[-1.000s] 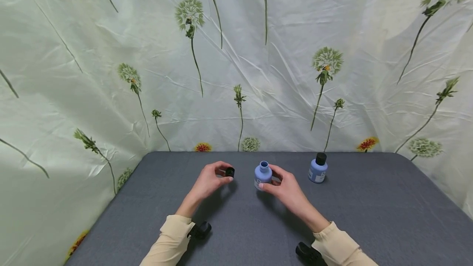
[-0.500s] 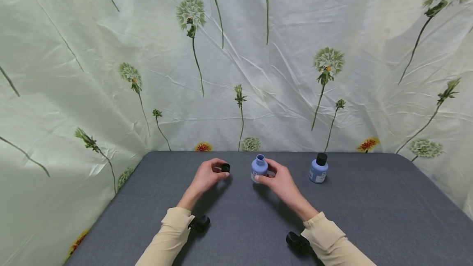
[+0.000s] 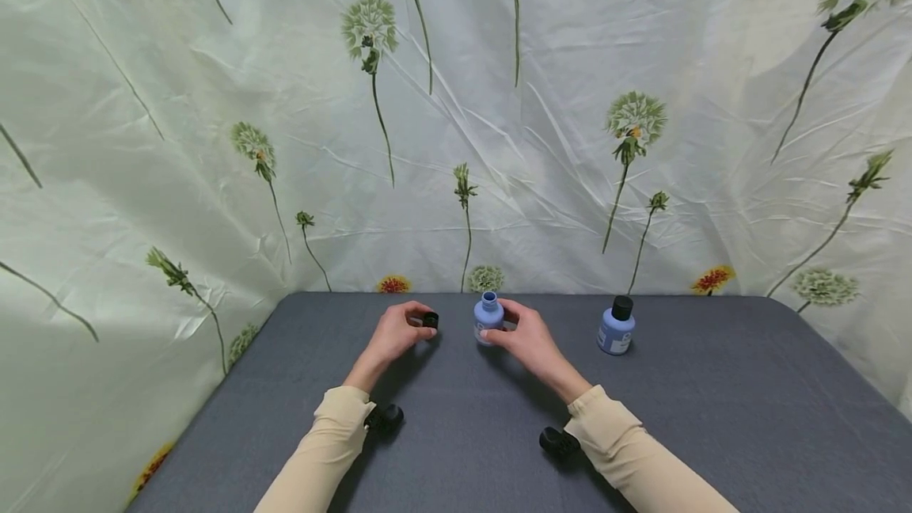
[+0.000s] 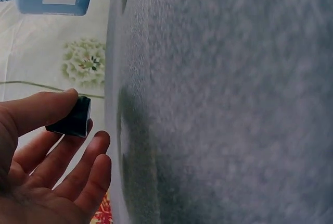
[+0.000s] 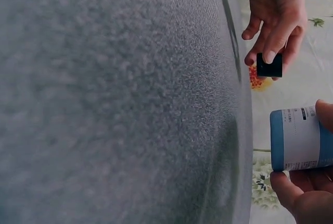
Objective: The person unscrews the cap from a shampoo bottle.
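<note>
Nearest me, short of the open light-blue plastic bottle (image 3: 488, 321) that serves as my landmark: two cream cloth sleeves, the left sleeve (image 3: 321, 434) and the right sleeve (image 3: 634, 450), one person's arms reaching forward. A black device on the left wrist (image 3: 385, 420), another on the right wrist (image 3: 559, 444), both nearer than the open bottle. Under everything, a dark grey table (image 3: 456, 450) with a fabric-like surface.

Farther in, the hands. Right hand (image 3: 523, 339): on the right side of the open bottle, fingers and thumb curved round its body, a firm hold. The bottle is roughly upright, bare neck upward, raised clear of the table; pale label with small print, too fine to read. Left hand (image 3: 394, 336): to the left of the open bottle, thumb and fingertips closed on a small black round screw cap (image 4: 73, 117), remaining fingers loosely bent. The cap is also off the table, near the open bottle but apart from it.

Well to the right of the open bottle, a second light-blue bottle with a white label and black cap (image 3: 616, 331) stands upright on the table, untouched.

Farthest, behind the open bottle: a creased, shiny whitish cloth (image 3: 534, 141) hanging past the table's far edge, printed with green dandelion heads, long stems, some red-and-yellow blooms.
</note>
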Tool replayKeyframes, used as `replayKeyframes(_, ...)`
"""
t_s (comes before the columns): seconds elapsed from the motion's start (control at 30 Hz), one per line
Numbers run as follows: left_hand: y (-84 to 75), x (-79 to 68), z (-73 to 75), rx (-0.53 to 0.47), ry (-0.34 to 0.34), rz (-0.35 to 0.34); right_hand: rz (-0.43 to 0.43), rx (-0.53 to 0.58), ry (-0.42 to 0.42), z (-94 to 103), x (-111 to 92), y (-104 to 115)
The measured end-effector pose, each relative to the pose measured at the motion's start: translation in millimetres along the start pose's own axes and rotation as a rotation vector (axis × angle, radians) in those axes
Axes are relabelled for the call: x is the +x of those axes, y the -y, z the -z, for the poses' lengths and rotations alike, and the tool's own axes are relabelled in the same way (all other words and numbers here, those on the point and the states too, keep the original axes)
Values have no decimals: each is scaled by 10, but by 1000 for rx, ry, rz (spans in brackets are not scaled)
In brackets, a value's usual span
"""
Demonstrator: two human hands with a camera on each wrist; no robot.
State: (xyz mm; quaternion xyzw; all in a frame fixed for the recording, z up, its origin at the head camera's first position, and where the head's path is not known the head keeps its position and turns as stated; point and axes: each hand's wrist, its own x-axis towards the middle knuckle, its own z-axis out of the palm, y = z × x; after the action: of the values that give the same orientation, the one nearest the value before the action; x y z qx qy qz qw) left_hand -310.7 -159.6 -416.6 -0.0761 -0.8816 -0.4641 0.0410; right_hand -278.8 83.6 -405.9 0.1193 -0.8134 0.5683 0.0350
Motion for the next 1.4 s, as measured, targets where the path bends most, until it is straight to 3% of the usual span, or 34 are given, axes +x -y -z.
replayKeyframes(0.23, 20, 49, 28, 10, 19, 44, -14, -30, -5, -80, 107, -8)
replayKeyframes(0.63, 105, 153, 97, 47, 15, 55, -19, -59, -11, -203, 242, -56)
replayKeyframes(1.4, 225, 186, 157, 97, 124, 38, -9, -105, 46, -232, 337, -147)
